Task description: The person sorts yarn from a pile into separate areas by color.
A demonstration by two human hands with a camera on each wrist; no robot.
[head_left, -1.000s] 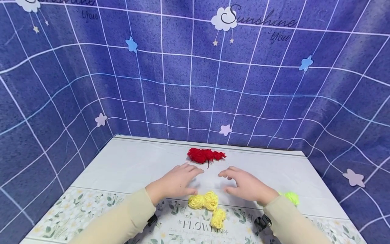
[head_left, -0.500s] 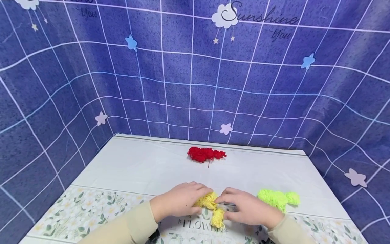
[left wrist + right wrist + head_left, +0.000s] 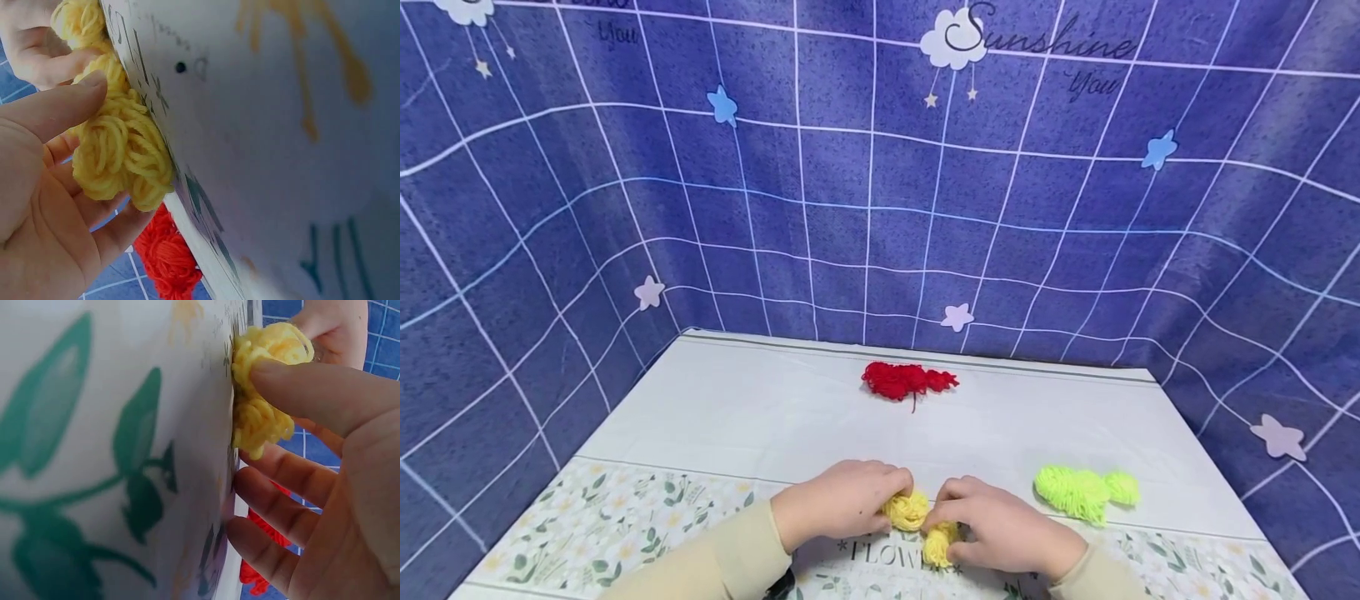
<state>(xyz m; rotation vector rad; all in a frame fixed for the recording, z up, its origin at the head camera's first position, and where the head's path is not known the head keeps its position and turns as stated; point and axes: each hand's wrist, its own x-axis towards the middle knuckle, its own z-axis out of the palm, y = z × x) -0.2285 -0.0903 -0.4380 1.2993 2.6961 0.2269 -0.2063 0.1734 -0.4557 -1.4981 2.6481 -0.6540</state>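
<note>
A bundle of yellow yarn (image 3: 907,512), tied into a larger and a smaller bunch, lies on the near part of the table. My left hand (image 3: 842,500) grips its larger bunch, with the thumb (image 3: 69,103) on one side and fingers on the other in the left wrist view. At the smaller bunch (image 3: 262,422), my right hand (image 3: 1000,529) pinches the yarn between thumb and forefinger, while its other fingers spread out beside it in the right wrist view. Both hands partly cover the yarn.
Red yarn (image 3: 898,380) lies at the back of the table, with one loose strand. Neon green yarn (image 3: 1075,493) lies to the right of my right hand. A white cloth with a flower print (image 3: 625,508) covers the table. Blue gridded curtain (image 3: 835,208) surrounds the back and sides.
Both hands have come down and toward me from above the table onto the yellow yarn and taken hold of it. The green yarn, partly covered before, is now uncovered.
</note>
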